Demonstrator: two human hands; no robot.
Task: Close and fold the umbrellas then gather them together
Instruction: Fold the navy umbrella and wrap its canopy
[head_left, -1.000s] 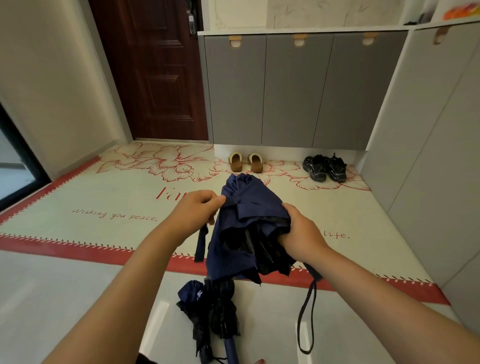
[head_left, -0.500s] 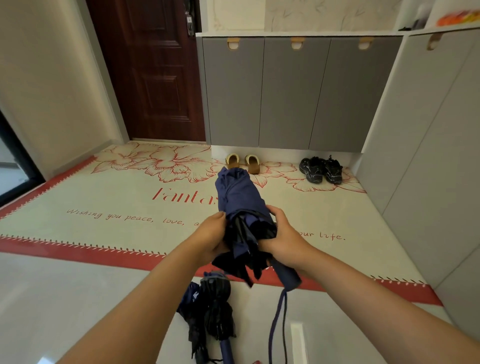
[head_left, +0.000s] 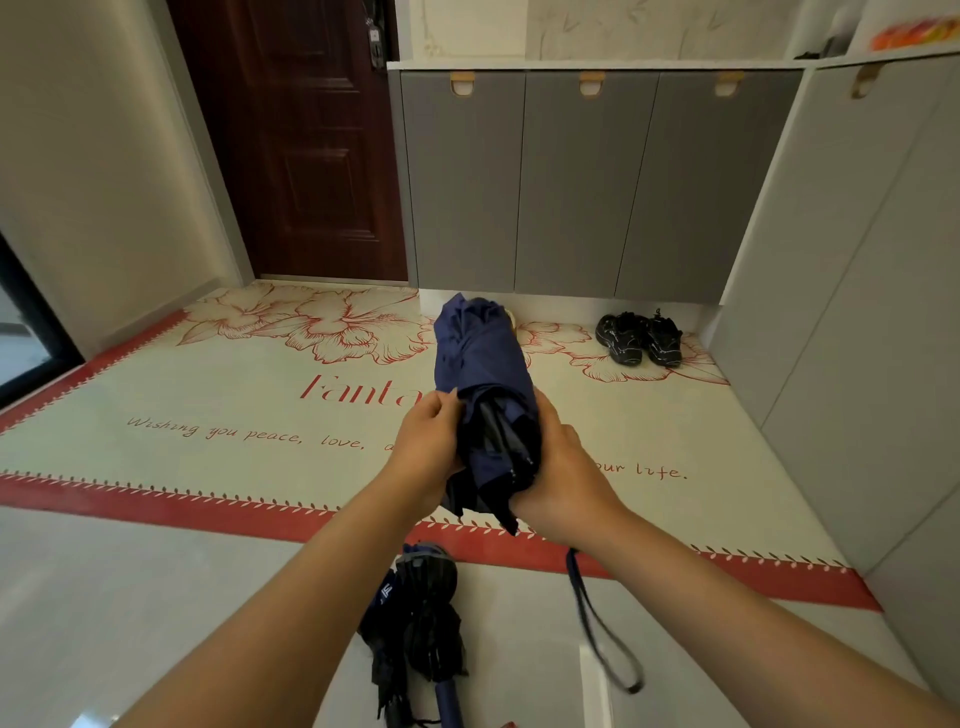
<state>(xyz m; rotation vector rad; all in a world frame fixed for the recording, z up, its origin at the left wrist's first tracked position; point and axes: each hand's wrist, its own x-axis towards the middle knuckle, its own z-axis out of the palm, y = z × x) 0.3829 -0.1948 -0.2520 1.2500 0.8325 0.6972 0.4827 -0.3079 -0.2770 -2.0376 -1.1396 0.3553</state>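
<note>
With the left hand (head_left: 428, 449) and right hand (head_left: 563, 478) both clasping the navy umbrella (head_left: 483, 374) above the mat's (head_left: 208, 395) near red edge, a slackened grasp could let the unsecured canopy folds spring loose.

Floor umbrella's (head_left: 415, 623) handle cut off

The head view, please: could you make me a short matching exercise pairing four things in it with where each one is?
Things:
1. navy umbrella
2. folded umbrellas
3. black shoes
4. wrist strap

Places:
A. hanging below the right hand
B. on the mat by the grey cabinets
C. held between both hands
D. lying on the grey floor

Pairs: 1-C, 2-D, 3-B, 4-A
</note>
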